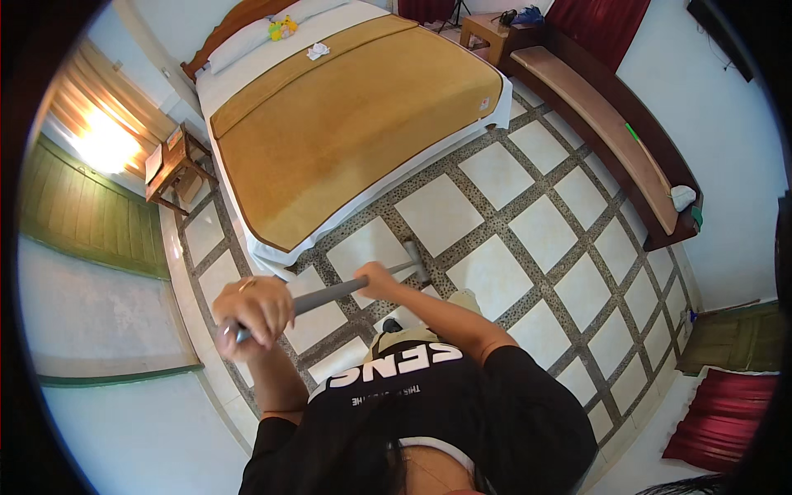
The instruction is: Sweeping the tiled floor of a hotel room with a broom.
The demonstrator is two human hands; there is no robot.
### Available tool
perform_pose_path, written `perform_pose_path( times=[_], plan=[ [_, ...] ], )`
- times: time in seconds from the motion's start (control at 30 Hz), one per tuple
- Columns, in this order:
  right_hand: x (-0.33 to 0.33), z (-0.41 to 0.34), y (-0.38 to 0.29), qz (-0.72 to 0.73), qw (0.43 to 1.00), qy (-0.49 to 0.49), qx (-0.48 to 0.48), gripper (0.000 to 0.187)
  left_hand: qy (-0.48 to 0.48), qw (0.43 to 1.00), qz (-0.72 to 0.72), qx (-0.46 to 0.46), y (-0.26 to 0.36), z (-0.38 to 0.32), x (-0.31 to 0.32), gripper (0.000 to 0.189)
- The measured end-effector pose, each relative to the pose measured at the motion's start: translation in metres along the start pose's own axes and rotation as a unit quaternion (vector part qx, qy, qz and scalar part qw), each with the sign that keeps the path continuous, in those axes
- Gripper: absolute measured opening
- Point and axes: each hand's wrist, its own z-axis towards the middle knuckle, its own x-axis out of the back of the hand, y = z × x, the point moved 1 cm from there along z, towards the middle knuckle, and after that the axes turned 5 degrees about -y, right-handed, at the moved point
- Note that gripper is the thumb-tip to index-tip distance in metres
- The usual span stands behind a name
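Observation:
A long-handled floor tool with a grey pole (328, 294) slants down in front of me. Its narrow grey head (416, 262) is at the tiled floor (490, 267), a short way from the foot of the bed (346, 117). Near the pole's upper end, my left hand (253, 309) is wrapped around it, with a ring on one finger. My right hand (376, 281) grips the same pole lower down, closer to the head. Whether the tool is a mop or a vacuum wand cannot be settled from here.
A small wooden table (167, 176) stands left of the bed. Along the right wall runs a long wooden bench (594, 117), bearing a green-and-tan stick (646, 151) and a white cloth-like item (683, 197). Another wooden table (486, 28) holds shoes at the back.

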Motion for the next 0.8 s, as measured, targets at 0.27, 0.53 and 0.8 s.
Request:
perform_pose_path(
  times=[0.27, 0.53, 0.8],
  plan=[
    [-0.070, 0.067, 0.015, 0.081, 0.979, -0.154, 0.103, 0.016, -0.058, 0.980, 0.192, 0.020, -0.021, 0.030, -0.015, 0.044],
    [-0.003, 0.083, 0.145, -0.077, 0.987, -0.110, 0.087, 0.021, 0.074, 0.978, 0.147, 0.127, -0.099, 0.030, 0.010, 0.044],
    [0.187, 0.000, 0.263, -0.240, 0.945, -0.163, -0.150, 0.008, 0.244, 0.953, -0.011, 0.178, -0.241, 0.008, 0.034, 0.050]
  ],
)
